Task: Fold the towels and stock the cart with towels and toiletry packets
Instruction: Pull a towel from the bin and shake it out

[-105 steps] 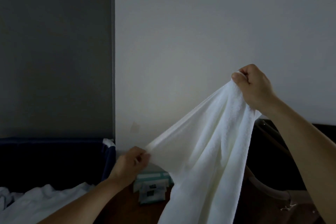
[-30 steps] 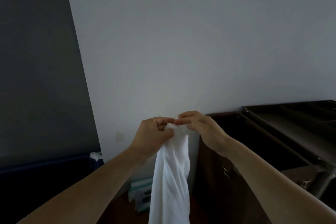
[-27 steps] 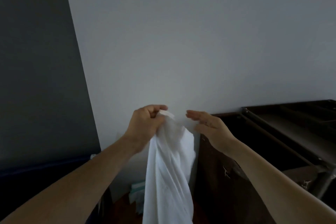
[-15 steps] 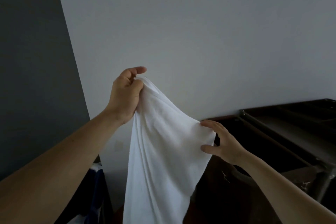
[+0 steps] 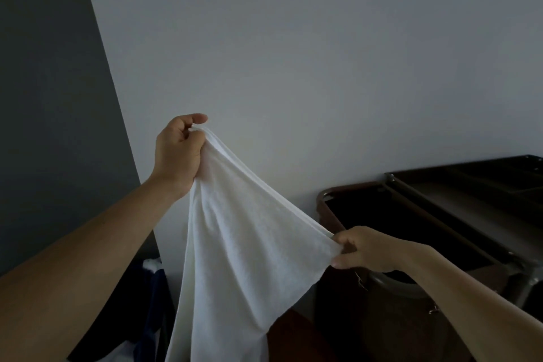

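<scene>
1. Since half a second ago the right hand (image 5: 367,248) has slid out along the top edge of the towel (image 5: 244,244), further right and lower. Its fingers, which then lay loosely against the cloth, now curl and pinch the hem. The left hand (image 5: 179,153) stays raised.
2. The left hand grips one bunched corner, its fingers and thumb closed tightly round it, in front of the pale wall (image 5: 323,53).
3. The towel is held in the air, its top edge pulled on a slant between the two hands, to the left of the cart (image 5: 458,197). Its lower part hangs in folds and is cut off at the bottom, so the other corners are out of sight.
4. The cart stands dark at the right, behind the right hand. Its inside is too dim to make out, and its far side runs out of view.
5. At the lower left a dark blue bin (image 5: 152,288) with a scrap of white cloth is mostly hidden behind the left forearm and the towel.
</scene>
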Demonstrator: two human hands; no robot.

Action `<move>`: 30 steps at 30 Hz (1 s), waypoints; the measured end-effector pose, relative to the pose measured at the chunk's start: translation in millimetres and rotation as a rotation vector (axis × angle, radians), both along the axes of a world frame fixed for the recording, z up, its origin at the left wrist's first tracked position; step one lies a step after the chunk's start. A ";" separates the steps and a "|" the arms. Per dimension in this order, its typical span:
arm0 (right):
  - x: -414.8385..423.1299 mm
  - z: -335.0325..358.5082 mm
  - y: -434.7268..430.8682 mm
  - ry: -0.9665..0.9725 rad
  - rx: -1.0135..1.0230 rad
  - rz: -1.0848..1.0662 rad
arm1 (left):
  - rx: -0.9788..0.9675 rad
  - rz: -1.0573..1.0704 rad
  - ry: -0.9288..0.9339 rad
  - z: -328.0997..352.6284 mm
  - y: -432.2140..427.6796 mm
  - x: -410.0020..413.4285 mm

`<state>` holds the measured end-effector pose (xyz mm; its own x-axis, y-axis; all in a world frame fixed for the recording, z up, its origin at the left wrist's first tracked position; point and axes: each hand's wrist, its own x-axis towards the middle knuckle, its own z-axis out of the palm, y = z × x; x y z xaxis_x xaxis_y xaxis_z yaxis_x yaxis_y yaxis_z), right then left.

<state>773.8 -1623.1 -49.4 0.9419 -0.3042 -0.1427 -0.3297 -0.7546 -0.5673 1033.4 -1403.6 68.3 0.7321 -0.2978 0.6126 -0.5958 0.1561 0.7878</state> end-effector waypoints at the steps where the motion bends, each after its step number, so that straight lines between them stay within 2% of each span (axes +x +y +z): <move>1: 0.5 3.9 -1.2 0.000 -0.095 0.019 | 0.028 0.023 -0.025 -0.9 5.0 6.1; 4: 0.3 29.8 0.1 -0.093 -0.239 0.024 | 0.126 0.135 -0.125 2.5 28.3 28.5; 10: 8.0 106.5 5.9 -0.525 -0.427 0.000 | 0.288 0.364 -0.377 22.1 75.0 67.9; 12: 21.2 121.5 18.0 -0.413 -0.581 0.056 | 0.322 0.410 -0.382 21.6 81.7 75.9; 14: 27.9 135.0 23.4 -0.338 -0.622 0.080 | 0.383 0.412 -0.380 14.0 86.6 78.8; 17: 30.7 149.7 17.4 -0.558 -0.615 -0.045 | 0.387 0.385 -0.357 2.7 95.7 82.6; 21: 40.2 142.8 15.6 -0.612 -0.610 -0.142 | 0.418 0.341 -0.358 0.2 102.5 80.6; 24: 44.7 139.1 9.0 -0.676 -0.487 -0.204 | 0.413 0.315 -0.336 -1.6 107.2 77.5; 27: 50.2 134.2 8.3 -0.655 -0.417 -0.211 | 0.339 0.282 -0.205 -5.2 103.1 72.7; 30: 56.3 134.5 9.8 -0.698 -0.445 -0.338 | 0.196 0.311 -0.045 -12.1 91.2 59.6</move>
